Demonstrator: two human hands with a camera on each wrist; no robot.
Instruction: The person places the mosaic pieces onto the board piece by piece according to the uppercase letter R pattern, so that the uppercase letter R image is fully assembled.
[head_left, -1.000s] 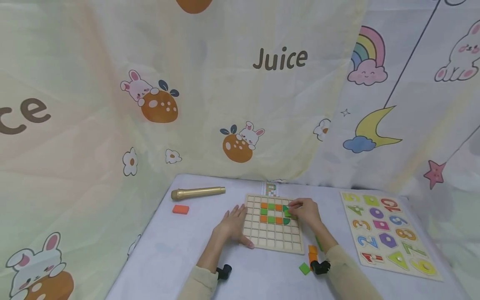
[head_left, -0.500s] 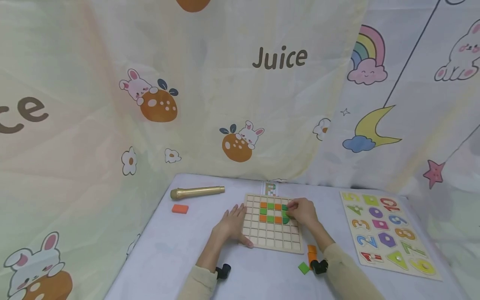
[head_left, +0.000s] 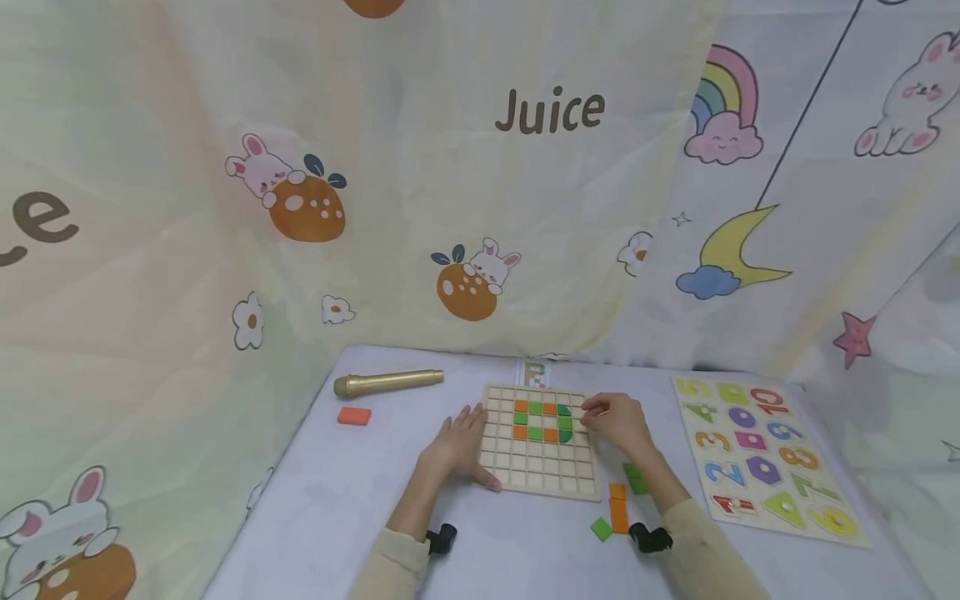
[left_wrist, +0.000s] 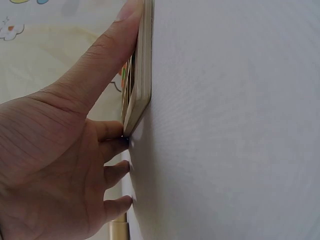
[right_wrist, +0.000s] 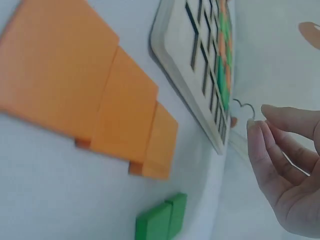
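A wooden grid board (head_left: 525,479) lies on the table. Orange and green square tiles form a ring in its cells, with a green square (head_left: 564,423) on the ring's right side between two dark green curved-edge tiles (head_left: 566,437). My left hand (head_left: 454,446) touches the board's left side with fingers spread; in the left wrist view its thumb (left_wrist: 95,65) lies along the board's edge. My right hand (head_left: 621,421) hovers at the board's right edge. In the right wrist view its thumb and fingertips (right_wrist: 256,137) are bent towards each other with nothing between them.
Orange tiles (head_left: 618,512), a green tile (head_left: 602,528) and dark green tiles (head_left: 635,477) lie near my right forearm. A number puzzle (head_left: 772,467) is at the right. Far left are a gold microphone (head_left: 388,382) and an orange block (head_left: 354,416). A pattern card (head_left: 536,373) sits behind the board.
The green square has settled into the ring's right side, and my right hand has let go of it and drawn back to the right. My left hand stays at the board; the view has shifted slightly.
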